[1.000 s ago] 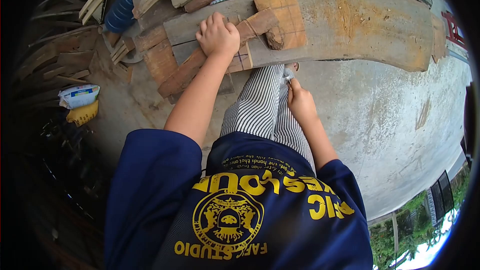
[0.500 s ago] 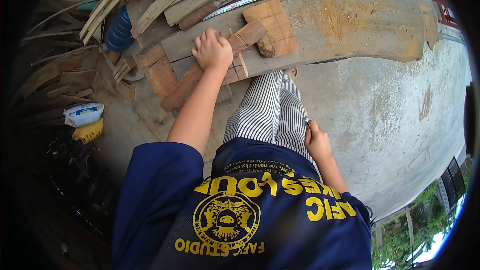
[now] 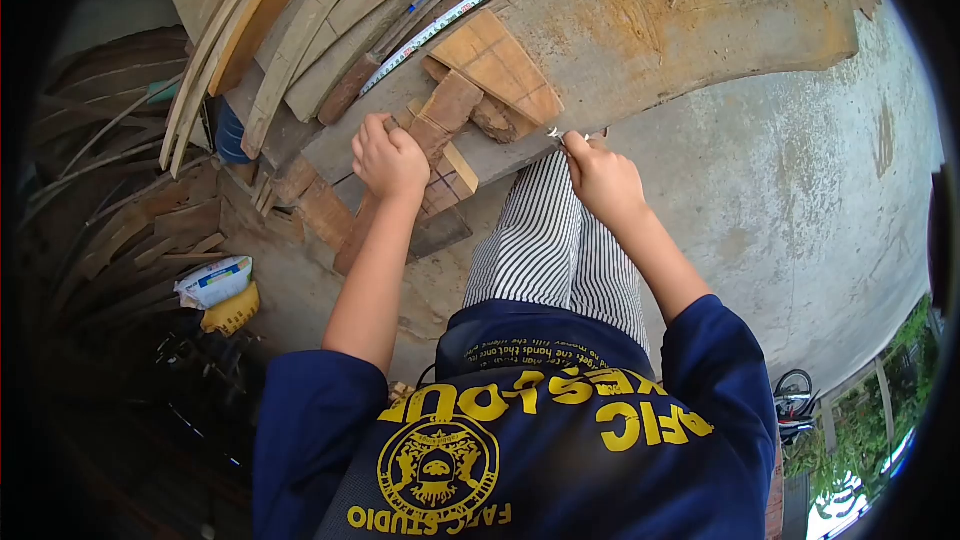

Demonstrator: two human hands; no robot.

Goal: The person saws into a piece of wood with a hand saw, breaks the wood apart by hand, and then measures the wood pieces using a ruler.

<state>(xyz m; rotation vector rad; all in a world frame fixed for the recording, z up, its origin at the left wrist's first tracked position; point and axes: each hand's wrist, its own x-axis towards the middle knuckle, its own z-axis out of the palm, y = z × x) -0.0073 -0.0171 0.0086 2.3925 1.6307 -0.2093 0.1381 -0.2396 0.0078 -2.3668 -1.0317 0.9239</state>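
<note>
The floor of grey concrete (image 3: pixel 780 210) fills the right side of the frame, and it bears pale, worn patches. At the left there lies a disordered heap of brown wooden offcuts (image 3: pixel 135 240). Below this heap, one white sack with blue print (image 3: pixel 213 282) touches a yellow sack (image 3: pixel 231 311). The lower left is very dark. At the lower right, bright daylight enters near green leafy plants (image 3: pixel 850 440) and a dark motorcycle (image 3: pixel 793 405).

At two o'clock, the right hand (image 3: pixel 607 178) hides most of a small metallic object (image 3: pixel 553 133), unidentifiable; at ten, wooden strips (image 3: pixel 262 30) partly cover a blue container (image 3: pixel 229 133); at four, the navy shirt (image 3: pixel 725 390) abuts an indistinct wheeled vehicle (image 3: pixel 795 402).
</note>
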